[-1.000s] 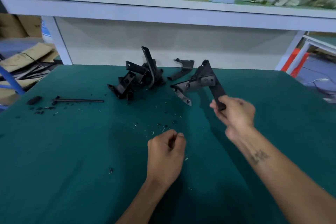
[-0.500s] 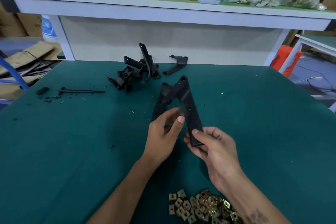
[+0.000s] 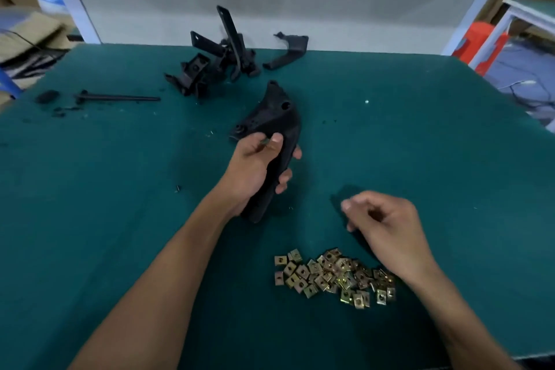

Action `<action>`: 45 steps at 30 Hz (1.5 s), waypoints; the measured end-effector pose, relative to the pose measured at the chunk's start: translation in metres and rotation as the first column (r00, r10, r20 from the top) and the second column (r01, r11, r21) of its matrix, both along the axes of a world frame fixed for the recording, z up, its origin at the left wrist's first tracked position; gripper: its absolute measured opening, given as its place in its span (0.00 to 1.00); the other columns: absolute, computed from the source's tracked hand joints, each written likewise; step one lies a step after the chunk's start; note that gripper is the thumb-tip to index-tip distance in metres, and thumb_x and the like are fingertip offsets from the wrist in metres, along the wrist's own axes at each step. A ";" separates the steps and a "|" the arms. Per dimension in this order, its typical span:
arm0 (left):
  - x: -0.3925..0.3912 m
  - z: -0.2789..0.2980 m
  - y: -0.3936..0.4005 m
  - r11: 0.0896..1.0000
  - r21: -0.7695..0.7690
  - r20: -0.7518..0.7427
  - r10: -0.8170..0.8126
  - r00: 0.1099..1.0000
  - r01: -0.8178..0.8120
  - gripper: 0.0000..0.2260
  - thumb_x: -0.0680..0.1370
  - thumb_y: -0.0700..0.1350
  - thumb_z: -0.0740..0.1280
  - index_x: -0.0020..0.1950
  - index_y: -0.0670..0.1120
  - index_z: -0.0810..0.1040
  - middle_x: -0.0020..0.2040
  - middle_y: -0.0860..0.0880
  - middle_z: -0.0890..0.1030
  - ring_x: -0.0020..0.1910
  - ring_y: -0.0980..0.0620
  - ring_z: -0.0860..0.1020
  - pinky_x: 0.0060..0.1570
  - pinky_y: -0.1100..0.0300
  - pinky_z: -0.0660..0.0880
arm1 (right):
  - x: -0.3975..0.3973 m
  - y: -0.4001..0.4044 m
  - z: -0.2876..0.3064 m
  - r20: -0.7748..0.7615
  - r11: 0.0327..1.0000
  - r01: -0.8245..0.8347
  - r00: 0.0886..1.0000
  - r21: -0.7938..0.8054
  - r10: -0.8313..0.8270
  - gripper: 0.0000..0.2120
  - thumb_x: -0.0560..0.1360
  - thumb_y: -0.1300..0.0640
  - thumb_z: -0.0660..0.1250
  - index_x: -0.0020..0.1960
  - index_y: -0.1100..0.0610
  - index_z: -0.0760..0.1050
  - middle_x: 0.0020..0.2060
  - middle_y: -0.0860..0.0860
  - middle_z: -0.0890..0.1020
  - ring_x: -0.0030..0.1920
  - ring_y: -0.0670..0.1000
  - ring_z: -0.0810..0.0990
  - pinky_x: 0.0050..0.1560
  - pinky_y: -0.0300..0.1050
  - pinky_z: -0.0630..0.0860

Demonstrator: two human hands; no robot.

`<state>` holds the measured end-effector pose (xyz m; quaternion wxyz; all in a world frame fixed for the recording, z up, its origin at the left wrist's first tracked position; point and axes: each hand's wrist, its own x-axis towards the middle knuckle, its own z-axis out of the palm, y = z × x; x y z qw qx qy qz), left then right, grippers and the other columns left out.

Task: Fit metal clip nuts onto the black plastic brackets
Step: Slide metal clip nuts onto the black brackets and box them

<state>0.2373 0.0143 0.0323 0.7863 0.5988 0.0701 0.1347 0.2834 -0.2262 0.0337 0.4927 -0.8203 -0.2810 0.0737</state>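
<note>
left hand holds bracket, right hand loose over the clip nuts

left hand [image 3: 255, 168] wraps the lower stem of a black plastic bracket [image 3: 274, 117], fingers curled round the far side, thumb on the near face. grip pressed tight on the bracket; something small and metallic shows between thumb and forefinger, too small to name. bracket stands lifted off the green worktop [image 3: 420, 144], wide curved end pointing away, narrow end down past the wrist.

right hand [image 3: 387, 228] hovers just beyond the pile of clip nuts [image 3: 333, 276], fingers loosely curled, thumb and forefinger near each other. it is blurred; cannot tell whether the grip pinches anything.

clip nuts: brass-coloured squares, heaped loosely on the near worktop, some flat, some overlapping, between the two forearms.

far side of worktop: a heap of black brackets [image 3: 213, 60], several tilted upward, one strip nearly upright. a single curved black piece [image 3: 288, 49] lies just to the right of the heap, apart from it. a thin black rod [image 3: 117, 97] lies flat to the left, with a small dark lump [image 3: 46, 96] and scattered black crumbs nearby
</note>
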 end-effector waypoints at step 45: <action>-0.007 -0.005 -0.029 -0.007 0.994 0.110 0.283 0.953 -0.113 0.26 0.81 0.67 0.42 0.34 0.50 0.61 0.29 0.49 0.70 0.26 0.43 0.70 0.28 0.55 0.62 | 0.045 0.023 -0.003 -0.356 0.956 -0.021 0.926 0.293 0.129 0.09 0.77 0.72 0.68 0.45 0.61 0.84 0.41 0.58 0.87 0.38 0.55 0.86 0.37 0.40 0.79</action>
